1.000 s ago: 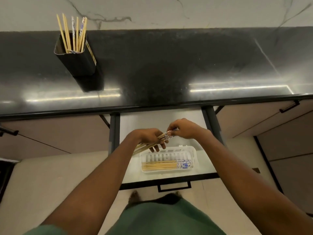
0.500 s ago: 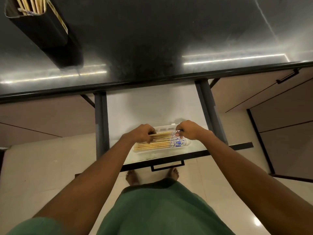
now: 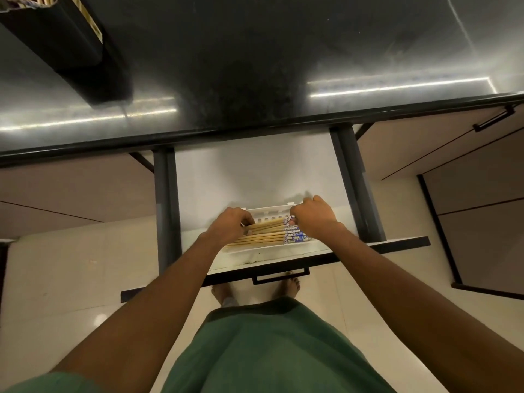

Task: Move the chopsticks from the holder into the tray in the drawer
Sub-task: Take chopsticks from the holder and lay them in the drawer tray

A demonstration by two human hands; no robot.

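At the far left, the black holder (image 3: 61,38) on the dark polished countertop (image 3: 255,66) has chopstick tips showing at its mouth, so I judge the task unfinished. In the open drawer (image 3: 255,171), my left hand (image 3: 229,226) is curled over the plain ends of the chopsticks (image 3: 269,232) in the white tray (image 3: 272,249); whether it pinches them I cannot tell. To seat this batch well, lay the sticks parallel to those already in the tray, patterned ends right, and release both ends together so none rolls over the rim. My right hand (image 3: 313,217) is closed as a loose fist on the patterned ends. Beige cabinet fronts (image 3: 453,154) flank the drawer; pale floor tiles (image 3: 71,273) lie below.
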